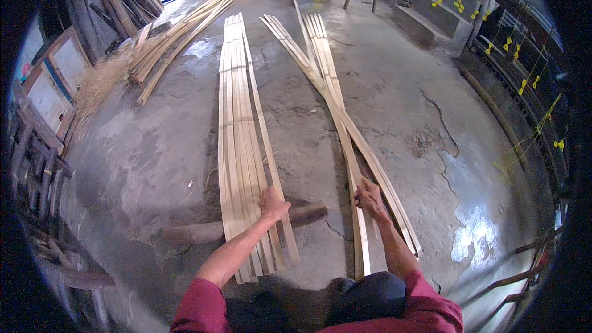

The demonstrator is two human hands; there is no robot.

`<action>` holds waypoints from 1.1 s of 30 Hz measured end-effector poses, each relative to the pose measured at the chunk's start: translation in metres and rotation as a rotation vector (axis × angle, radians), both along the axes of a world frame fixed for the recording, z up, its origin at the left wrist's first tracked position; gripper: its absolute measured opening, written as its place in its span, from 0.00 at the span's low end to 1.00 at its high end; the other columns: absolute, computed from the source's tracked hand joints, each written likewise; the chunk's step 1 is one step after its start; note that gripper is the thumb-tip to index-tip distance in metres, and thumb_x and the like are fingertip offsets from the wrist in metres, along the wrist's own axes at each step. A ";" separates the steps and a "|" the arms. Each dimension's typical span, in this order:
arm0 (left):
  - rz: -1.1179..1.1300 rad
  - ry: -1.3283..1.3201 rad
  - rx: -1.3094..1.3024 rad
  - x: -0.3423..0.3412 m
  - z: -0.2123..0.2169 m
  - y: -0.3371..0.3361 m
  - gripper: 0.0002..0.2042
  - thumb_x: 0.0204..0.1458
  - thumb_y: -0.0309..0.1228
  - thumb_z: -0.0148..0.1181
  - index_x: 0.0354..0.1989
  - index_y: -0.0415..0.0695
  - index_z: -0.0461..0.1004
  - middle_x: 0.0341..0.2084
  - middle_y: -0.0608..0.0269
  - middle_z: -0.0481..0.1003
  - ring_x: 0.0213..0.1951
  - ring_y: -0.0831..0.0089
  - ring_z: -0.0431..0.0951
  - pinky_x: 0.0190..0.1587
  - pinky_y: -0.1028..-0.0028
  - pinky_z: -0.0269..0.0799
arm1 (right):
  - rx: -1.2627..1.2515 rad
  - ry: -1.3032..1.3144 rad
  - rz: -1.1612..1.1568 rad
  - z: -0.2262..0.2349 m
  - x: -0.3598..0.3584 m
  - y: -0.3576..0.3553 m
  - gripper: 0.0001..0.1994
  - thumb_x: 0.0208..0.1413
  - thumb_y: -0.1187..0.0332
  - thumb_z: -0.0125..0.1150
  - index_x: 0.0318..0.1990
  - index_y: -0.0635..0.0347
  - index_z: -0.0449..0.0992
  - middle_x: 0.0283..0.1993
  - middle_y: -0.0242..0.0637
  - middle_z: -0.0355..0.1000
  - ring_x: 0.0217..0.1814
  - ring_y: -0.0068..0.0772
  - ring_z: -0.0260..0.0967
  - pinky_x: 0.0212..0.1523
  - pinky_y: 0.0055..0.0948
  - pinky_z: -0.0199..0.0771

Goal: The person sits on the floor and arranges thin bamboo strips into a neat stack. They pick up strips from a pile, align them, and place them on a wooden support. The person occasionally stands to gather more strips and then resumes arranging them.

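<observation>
Long pale bamboo strips lie lengthwise on the concrete floor in two bundles. My left hand (272, 203) rests palm down on the near end of the left bundle of strips (237, 117), fingers together. My right hand (369, 196) is closed around a strip of the right bundle of strips (333, 95), near its near end. A round wooden log (308, 214) lies crosswise under the near ends of the left bundle. Both forearms come in from the lower edge in dark red sleeves.
A third pile of strips (179, 34) lies at the far left beside straw (102, 83). Framed panels (52, 83) lean on the left. A curved fence with yellow ties (524, 74) runs along the right. A concrete step (431, 18) stands at the back right.
</observation>
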State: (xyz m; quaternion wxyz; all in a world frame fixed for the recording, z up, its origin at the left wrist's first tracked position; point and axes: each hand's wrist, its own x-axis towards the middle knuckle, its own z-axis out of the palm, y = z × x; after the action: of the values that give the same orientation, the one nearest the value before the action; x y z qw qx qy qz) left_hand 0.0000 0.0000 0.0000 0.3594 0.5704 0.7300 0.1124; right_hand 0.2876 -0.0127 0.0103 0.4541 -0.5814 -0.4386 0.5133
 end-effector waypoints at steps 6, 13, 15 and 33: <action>0.234 -0.959 -0.055 0.002 0.011 -0.007 0.23 0.39 0.20 0.53 0.47 0.35 0.58 0.29 0.59 0.72 0.31 0.72 0.72 0.34 0.74 0.68 | -0.041 -0.226 -0.092 0.002 -0.008 -0.028 0.06 0.54 0.68 0.43 0.30 0.60 0.63 0.15 0.30 0.62 0.11 0.21 0.59 0.11 0.20 0.61; 0.123 -0.920 -0.108 -0.006 0.019 -0.017 0.14 0.41 0.21 0.52 0.40 0.38 0.64 0.29 0.61 0.74 0.31 0.76 0.71 0.31 0.76 0.67 | -0.113 -0.098 -0.194 -0.028 -0.007 -0.066 0.09 0.55 0.65 0.43 0.33 0.64 0.64 0.15 0.33 0.63 0.11 0.22 0.60 0.10 0.21 0.61; 0.103 -0.861 -0.102 -0.010 0.014 -0.017 0.12 0.42 0.21 0.52 0.38 0.39 0.65 0.29 0.62 0.74 0.31 0.77 0.71 0.31 0.77 0.66 | -0.137 -0.094 -0.166 -0.044 -0.004 -0.081 0.09 0.55 0.65 0.43 0.34 0.63 0.64 0.16 0.34 0.64 0.12 0.24 0.62 0.11 0.23 0.62; -0.375 -0.403 -0.002 0.038 0.028 -0.008 0.16 0.46 0.40 0.54 0.36 0.41 0.70 0.30 0.62 0.72 0.35 0.73 0.68 0.41 0.71 0.63 | -0.328 -0.093 0.338 0.046 -0.079 -0.068 0.18 0.48 0.65 0.54 0.45 0.63 0.62 0.20 0.33 0.65 0.20 0.29 0.63 0.21 0.30 0.67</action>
State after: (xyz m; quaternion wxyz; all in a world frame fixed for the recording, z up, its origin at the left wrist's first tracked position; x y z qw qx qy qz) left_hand 0.0384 -0.0076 0.0284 0.5125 0.6613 0.5254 0.1546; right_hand 0.2086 -0.0802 0.0564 0.2404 -0.5887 -0.4609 0.6191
